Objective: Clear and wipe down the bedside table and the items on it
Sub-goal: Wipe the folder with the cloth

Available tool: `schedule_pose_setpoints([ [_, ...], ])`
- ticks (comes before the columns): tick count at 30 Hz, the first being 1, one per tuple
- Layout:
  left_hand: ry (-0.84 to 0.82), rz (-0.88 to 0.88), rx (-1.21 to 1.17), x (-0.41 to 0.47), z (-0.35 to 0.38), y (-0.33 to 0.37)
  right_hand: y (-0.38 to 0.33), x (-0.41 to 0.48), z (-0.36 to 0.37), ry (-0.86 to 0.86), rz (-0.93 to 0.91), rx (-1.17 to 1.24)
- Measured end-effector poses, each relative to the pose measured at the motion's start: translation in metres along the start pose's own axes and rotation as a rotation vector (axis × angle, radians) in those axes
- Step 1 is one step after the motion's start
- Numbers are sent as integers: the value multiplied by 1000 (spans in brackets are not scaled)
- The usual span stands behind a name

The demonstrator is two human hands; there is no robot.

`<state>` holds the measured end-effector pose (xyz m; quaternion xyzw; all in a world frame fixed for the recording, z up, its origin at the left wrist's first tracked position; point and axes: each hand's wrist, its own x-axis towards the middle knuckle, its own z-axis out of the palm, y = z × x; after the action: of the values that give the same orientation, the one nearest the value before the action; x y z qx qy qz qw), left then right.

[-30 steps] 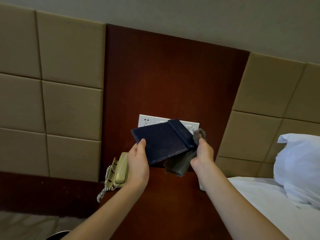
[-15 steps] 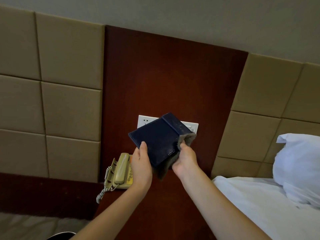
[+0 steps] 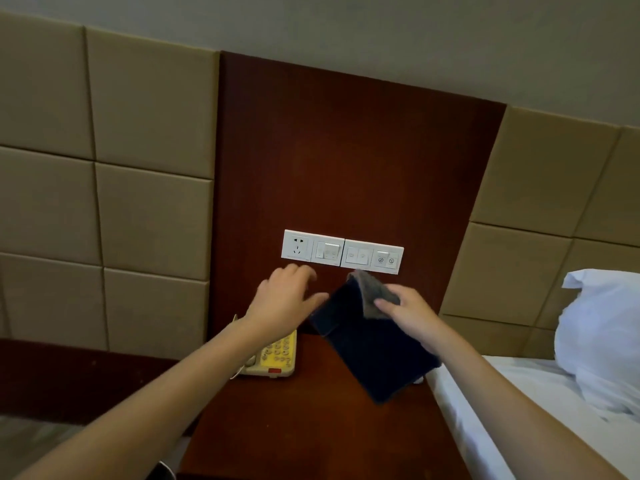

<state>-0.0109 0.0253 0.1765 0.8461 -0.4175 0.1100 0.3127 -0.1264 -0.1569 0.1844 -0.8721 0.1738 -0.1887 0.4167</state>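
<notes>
Head view: the right hand (image 3: 412,317) is pinching a grey fuzzy cloth (image 3: 374,292) onto the tilted dark-blue leather folder (image 3: 374,358), just right of the beige plastic telephone (image 3: 273,358), seemingly to wipe it; the left hand (image 3: 284,299) is hovering above the telephone, fingers wide and empty.

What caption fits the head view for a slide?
Right hand holds grey cloth on navy folder over bedside table; left hand open.

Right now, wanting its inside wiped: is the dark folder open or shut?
Shut: the dark folder is one flat slab, no pages showing; right hand holds a cloth on it.
</notes>
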Motion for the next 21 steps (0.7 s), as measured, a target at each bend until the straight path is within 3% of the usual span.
schedule_pose_setpoints([
  [2, -121, 34, 227, 8, 2, 11, -7, -3, 10, -57, -25, 43],
  [4, -157, 2, 197, 13, 5, 11, -15, -4, 17, -94, -56, 71],
  [9, -178, -124, -600, 6, -4, -3, -24, -2, 18, -130, -117, 94],
  [13, -85, -217, -896, 0, -8, -10, -40, 5, 16, -86, -215, 37],
  [21, -167, -238, -796, -4, -24, -24, -36, 4, 6, -214, -137, 35],
])
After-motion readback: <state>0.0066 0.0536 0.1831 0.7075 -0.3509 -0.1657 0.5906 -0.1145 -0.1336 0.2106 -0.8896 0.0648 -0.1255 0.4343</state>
